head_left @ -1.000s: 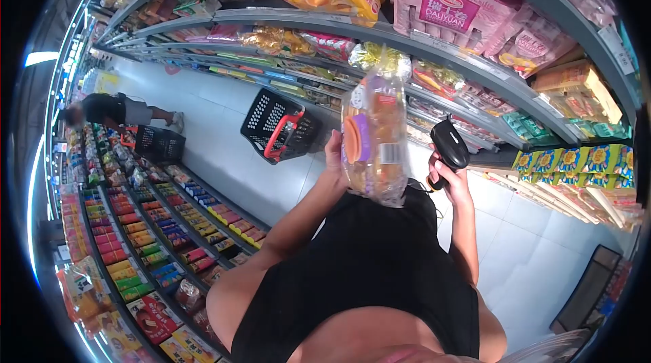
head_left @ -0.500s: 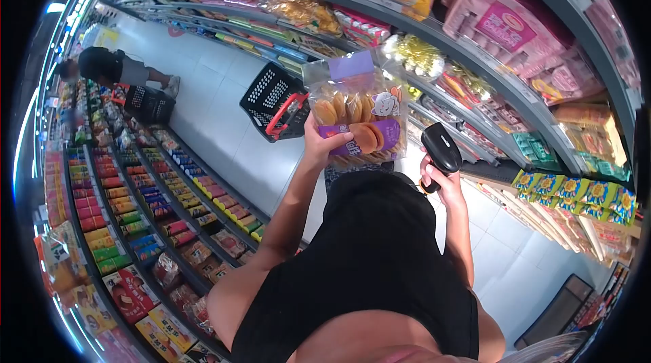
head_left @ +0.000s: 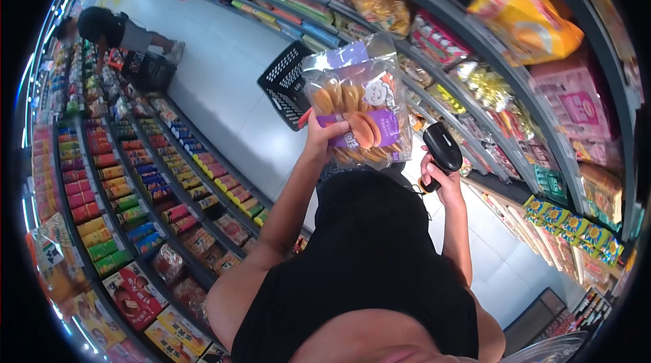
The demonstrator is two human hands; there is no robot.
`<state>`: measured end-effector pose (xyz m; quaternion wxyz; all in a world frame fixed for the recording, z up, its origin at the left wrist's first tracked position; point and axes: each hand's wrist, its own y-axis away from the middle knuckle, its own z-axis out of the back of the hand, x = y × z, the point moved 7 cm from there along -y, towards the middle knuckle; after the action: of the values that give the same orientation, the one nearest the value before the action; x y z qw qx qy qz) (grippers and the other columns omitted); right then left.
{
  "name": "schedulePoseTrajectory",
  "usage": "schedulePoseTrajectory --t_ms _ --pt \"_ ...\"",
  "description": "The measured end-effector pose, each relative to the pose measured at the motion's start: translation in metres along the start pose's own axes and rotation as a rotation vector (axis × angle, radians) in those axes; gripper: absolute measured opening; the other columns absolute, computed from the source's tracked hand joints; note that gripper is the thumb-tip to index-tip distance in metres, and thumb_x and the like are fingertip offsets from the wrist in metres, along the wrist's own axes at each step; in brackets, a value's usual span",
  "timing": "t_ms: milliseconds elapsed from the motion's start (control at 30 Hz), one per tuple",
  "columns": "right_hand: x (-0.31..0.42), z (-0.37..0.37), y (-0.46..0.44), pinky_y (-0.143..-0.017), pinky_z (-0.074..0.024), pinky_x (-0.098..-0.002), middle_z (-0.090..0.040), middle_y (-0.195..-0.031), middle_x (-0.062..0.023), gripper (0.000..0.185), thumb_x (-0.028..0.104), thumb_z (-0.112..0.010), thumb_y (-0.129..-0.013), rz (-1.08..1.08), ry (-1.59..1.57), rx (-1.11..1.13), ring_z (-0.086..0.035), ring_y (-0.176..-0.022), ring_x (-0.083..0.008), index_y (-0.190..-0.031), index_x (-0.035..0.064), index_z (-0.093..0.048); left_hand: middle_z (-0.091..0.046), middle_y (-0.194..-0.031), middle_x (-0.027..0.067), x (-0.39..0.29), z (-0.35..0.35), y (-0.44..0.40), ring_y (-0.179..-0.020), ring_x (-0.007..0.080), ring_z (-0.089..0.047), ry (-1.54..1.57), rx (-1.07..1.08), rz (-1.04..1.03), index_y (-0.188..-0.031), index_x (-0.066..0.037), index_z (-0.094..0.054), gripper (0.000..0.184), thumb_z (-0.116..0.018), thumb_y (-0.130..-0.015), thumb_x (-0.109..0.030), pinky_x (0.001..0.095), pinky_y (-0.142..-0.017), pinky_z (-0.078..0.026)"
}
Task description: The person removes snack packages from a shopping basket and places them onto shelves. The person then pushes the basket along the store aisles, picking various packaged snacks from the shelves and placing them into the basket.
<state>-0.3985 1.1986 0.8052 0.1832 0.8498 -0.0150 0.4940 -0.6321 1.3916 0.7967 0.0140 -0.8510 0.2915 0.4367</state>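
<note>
My left hand (head_left: 321, 135) grips the left edge of a clear bag of round pancake-like cakes (head_left: 356, 109), thumb across its front. The bag carries a purple label and a white cartoon cat, and it is held up before my chest. In my right hand (head_left: 439, 176) is a black handheld barcode scanner (head_left: 443, 148), its head tilted up and its handle wrapped by my fingers. The scanner is just right of the bag, apart from it. Behind the bag, partly hidden by it, is a black shopping basket (head_left: 283, 78) with a red handle.
Shelves of packaged snacks (head_left: 119, 193) line the left side; another rack with a yellow bag (head_left: 522, 14) runs along the right. Down the aisle, a person (head_left: 112, 31) bends toward the left shelves beside a second black basket (head_left: 148, 70). Green-yellow packets (head_left: 573, 227) hang at right.
The view has turned, so the right shelves and the near basket appear shifted right. The bag tilts slightly more in my left hand. Both hands keep their holds.
</note>
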Motion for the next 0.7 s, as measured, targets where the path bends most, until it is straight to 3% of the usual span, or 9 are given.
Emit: schedulePoseTrajectory --t_ms 133,167,267,300,400,533,567,667,700 --pt "-0.015 -0.046 -0.030 -0.063 -0.0462 -0.0251 -0.063 -0.086 -0.0064 0.047 0.008 -0.069 -0.093 -0.050 0.028 0.002 -0.056 -0.064 -0.0090 -0.135 -0.0058 -0.054 -0.067 -0.122 0.0163 0.007 0.058 -0.003 -0.105 0.0305 -0.070 0.529 0.069 0.263 -0.131 -0.002 -0.056 0.055 -0.072 -0.082 -0.019 0.0468 -0.099 -0.056" --pt "-0.015 -0.059 -0.036 -0.063 -0.0463 -0.0251 -0.063 -0.086 -0.0062 0.047 0.008 -0.069 -0.093 -0.051 0.048 0.002 -0.055 -0.064 -0.0089 -0.134 -0.0059 -0.054 -0.066 -0.128 0.0181 0.028 0.097 -0.011 -0.111 0.0357 -0.068 0.609 0.043 0.186 -0.138 -0.004 -0.054 0.061 -0.066 -0.086 -0.033 0.0525 -0.101 -0.054" --pt "-0.018 -0.092 -0.047 -0.064 -0.0464 -0.0249 -0.063 -0.086 -0.0062 0.047 0.008 -0.070 -0.092 -0.043 0.067 -0.017 -0.056 -0.065 -0.0087 -0.134 -0.0066 -0.054 -0.062 -0.136 0.0196 0.014 0.086 -0.010 -0.119 0.0390 -0.065 0.932 0.105 0.277 -0.146 -0.005 -0.050 0.070 -0.062 -0.089 -0.042 0.0563 -0.105 -0.051" --pt "-0.020 -0.100 -0.049 -0.064 -0.0464 -0.0248 -0.063 -0.086 -0.0062 0.047 0.008 -0.070 -0.092 -0.034 0.065 -0.028 -0.056 -0.065 -0.0087 -0.134 -0.0068 -0.054 -0.059 -0.142 0.0204 0.006 0.077 -0.013 -0.127 0.0418 -0.059 1.123 0.364 0.291 -0.151 -0.007 -0.045 0.074 -0.058 -0.091 -0.048 0.0598 -0.110 -0.046" --pt "-0.034 -0.114 -0.048 -0.062 -0.0442 -0.0252 -0.061 -0.086 -0.0070 0.052 0.012 -0.069 -0.093 -0.039 0.150 -0.055 -0.055 -0.065 -0.0094 -0.137 -0.0079 -0.049 -0.058 -0.142 0.0196 0.015 0.098 -0.024 -0.131 0.0409 -0.057 0.981 0.168 0.372 -0.151 -0.007 -0.046 0.070 -0.056 -0.094 -0.047 0.0603 -0.112 -0.044" --pt "-0.044 -0.128 -0.041 -0.062 -0.0447 -0.0254 -0.061 -0.087 -0.0071 0.051 0.011 -0.069 -0.093 -0.027 0.128 -0.072 -0.055 -0.065 -0.0098 -0.137 -0.0080 -0.049 -0.060 -0.141 0.0172 0.005 0.101 -0.033 -0.129 0.0356 -0.058 0.704 -0.039 0.452 -0.146 -0.007 -0.050 0.059 -0.061 -0.096 -0.036 0.0573 -0.114 -0.042" --pt "-0.045 -0.132 -0.040 -0.063 -0.0458 -0.0235 -0.063 -0.086 -0.0064 0.045 0.006 -0.069 -0.093 -0.019 0.053 -0.092 -0.057 -0.065 -0.0085 -0.132 -0.0081 -0.054 -0.061 -0.137 0.0161 -0.002 0.102 -0.037 -0.126 0.0339 -0.060 0.639 -0.076 0.391 -0.142 -0.005 -0.052 0.054 -0.065 -0.095 -0.028 0.0534 -0.114 -0.043" --pt "-0.048 -0.134 -0.042 -0.063 -0.0452 -0.0238 -0.063 -0.086 -0.0063 0.044 0.006 -0.068 -0.093 0.004 0.014 -0.077 -0.056 -0.064 -0.0086 -0.132 -0.0072 -0.054 -0.062 -0.135 0.0175 -0.027 0.098 -0.043 -0.126 0.0353 -0.059 0.460 0.004 0.269 -0.142 -0.004 -0.051 0.055 -0.065 -0.094 -0.028 0.0545 -0.113 -0.044" --pt "-0.048 -0.134 -0.043 -0.062 -0.0451 -0.0238 -0.063 -0.086 -0.0062 0.044 0.006 -0.068 -0.093 0.007 0.002 -0.079 -0.055 -0.064 -0.0086 -0.133 -0.0069 -0.054 -0.063 -0.132 0.0151 -0.035 0.099 -0.041 -0.121 0.0316 -0.062 0.480 0.011 0.270 -0.139 -0.003 -0.053 0.052 -0.068 -0.093 -0.024 0.0502 -0.109 -0.048"
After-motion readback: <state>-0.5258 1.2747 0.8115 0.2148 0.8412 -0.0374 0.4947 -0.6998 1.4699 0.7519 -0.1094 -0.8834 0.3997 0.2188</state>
